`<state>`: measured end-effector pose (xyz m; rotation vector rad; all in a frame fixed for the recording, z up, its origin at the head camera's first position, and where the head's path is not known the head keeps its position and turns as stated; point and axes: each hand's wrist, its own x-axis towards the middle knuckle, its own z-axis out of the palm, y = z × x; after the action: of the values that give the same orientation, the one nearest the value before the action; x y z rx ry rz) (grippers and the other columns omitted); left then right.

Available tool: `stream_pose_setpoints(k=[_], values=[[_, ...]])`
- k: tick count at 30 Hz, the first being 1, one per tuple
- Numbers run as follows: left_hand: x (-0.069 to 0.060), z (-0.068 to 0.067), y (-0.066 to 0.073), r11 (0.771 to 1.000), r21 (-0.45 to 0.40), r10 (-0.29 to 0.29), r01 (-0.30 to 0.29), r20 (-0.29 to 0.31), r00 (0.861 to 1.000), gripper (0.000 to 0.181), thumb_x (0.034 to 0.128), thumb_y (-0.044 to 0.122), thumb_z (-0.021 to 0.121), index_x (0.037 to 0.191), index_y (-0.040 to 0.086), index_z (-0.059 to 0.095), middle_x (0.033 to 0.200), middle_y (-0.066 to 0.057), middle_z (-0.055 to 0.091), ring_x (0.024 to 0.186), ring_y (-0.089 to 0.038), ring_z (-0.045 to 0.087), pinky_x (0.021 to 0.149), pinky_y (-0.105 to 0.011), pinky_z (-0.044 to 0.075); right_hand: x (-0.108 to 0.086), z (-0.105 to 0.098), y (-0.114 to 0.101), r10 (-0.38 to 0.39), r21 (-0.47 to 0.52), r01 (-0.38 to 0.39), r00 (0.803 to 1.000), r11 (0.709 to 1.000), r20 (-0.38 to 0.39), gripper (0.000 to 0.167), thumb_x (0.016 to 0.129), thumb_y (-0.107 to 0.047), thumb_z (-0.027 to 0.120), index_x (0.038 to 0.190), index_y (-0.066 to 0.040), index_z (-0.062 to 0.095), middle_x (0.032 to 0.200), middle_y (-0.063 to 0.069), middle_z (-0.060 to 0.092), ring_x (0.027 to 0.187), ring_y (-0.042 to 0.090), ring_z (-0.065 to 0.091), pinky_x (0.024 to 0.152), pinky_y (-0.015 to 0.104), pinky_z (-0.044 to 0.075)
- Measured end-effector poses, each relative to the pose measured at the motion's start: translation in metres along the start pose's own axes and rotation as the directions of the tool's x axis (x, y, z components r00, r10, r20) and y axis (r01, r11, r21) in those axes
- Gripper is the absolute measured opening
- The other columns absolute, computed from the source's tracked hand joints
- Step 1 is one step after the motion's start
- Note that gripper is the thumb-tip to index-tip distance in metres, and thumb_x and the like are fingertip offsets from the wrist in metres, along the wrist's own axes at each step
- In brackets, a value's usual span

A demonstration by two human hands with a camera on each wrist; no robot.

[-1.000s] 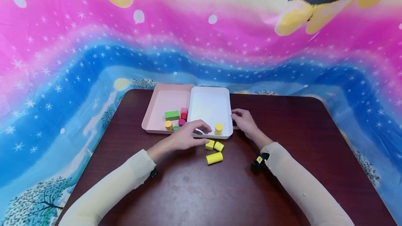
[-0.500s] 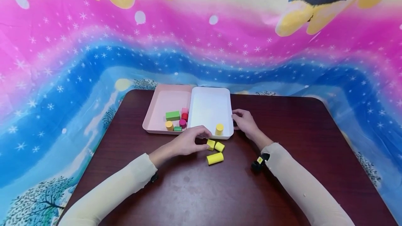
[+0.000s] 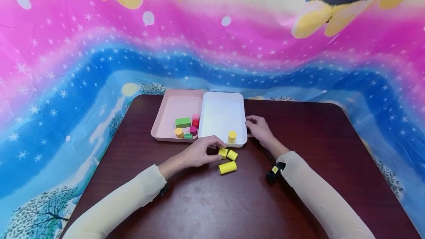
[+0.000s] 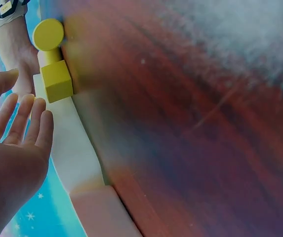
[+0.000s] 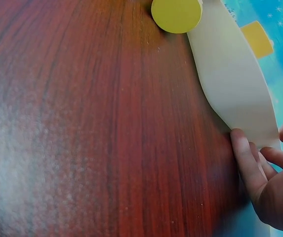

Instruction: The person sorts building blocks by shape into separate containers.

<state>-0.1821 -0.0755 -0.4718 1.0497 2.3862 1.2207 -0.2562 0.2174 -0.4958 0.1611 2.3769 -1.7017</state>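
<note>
In the head view, my left hand (image 3: 199,152) is beside a yellow cube (image 3: 223,153), thumb and fingers apart at its left. The left wrist view shows that hand (image 4: 20,158) with spread fingers and nothing between them, near the cube (image 4: 57,84). A short yellow cylinder (image 3: 232,155) lies right of the cube, a longer one (image 3: 227,168) nearer the front. My right hand (image 3: 260,130) touches the right side of the white tray (image 3: 220,111); in the right wrist view its fingertips (image 5: 239,138) rest against the wall. One yellow cylinder (image 3: 232,137) stands inside this tray.
Left of the white tray is a pink tray (image 3: 176,106) holding a green block (image 3: 183,122), a yellow-orange cylinder (image 3: 179,132), a small green piece (image 3: 188,136) and several red and pink pieces. Patterned cloth (image 3: 206,62) hangs behind the brown table (image 3: 199,209).
My left hand has come down toward the front of the table, from over the white tray's front edge to beside the yellow cube. My right hand stays at the tray's side.
</note>
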Motion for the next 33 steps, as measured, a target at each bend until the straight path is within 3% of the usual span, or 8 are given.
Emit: stream_pose_setpoints(k=[7,20,27,33], values=[[-0.001,0.004,-0.003,1.000,-0.005,0.005,-0.005,0.003,1.000,0.035,0.0971,0.016,0.080,0.129,0.007,0.069,0.129,-0.006,0.069,0.121,-0.021,0.064,0.106,-0.028,0.053,0.000,0.000,0.001,-0.002,-0.009,0.002,1.000,1.000,0.000,0.042,0.111,-0.023,0.053,0.148,-0.005,0.057,0.141,0.019,0.058,0.125,0.034,0.061,0.082,0.040,0.065],[-0.005,0.004,0.000,1.000,0.022,0.010,-0.010,0.005,1.000,0.035,0.0982,0.016,0.078,0.130,0.006,0.068,0.129,-0.006,0.069,0.117,-0.019,0.064,0.104,-0.032,0.055,-0.001,0.001,0.000,-0.024,-0.022,0.024,1.000,0.999,-0.002,0.041,0.111,-0.023,0.053,0.147,-0.005,0.058,0.141,0.018,0.059,0.124,0.034,0.062,0.082,0.041,0.065],[-0.006,0.009,-0.001,0.994,0.102,0.038,-0.035,-0.021,0.999,0.040,0.0977,0.017,0.079,0.135,0.008,0.067,0.132,-0.005,0.068,0.120,-0.018,0.063,0.106,-0.034,0.053,-0.002,0.001,-0.001,-0.001,-0.010,0.001,1.000,1.000,0.002,0.042,0.111,-0.023,0.053,0.149,-0.005,0.056,0.142,0.019,0.058,0.126,0.034,0.062,0.082,0.041,0.065],[-0.006,0.016,-0.005,0.992,0.121,0.035,-0.028,-0.056,0.998,0.038,0.0973,0.016,0.079,0.134,0.010,0.068,0.129,-0.002,0.069,0.117,-0.015,0.064,0.103,-0.031,0.054,-0.002,0.000,-0.001,0.005,0.000,-0.005,1.000,1.000,0.002,0.042,0.111,-0.023,0.053,0.149,-0.005,0.056,0.141,0.019,0.058,0.126,0.034,0.061,0.082,0.041,0.065]])
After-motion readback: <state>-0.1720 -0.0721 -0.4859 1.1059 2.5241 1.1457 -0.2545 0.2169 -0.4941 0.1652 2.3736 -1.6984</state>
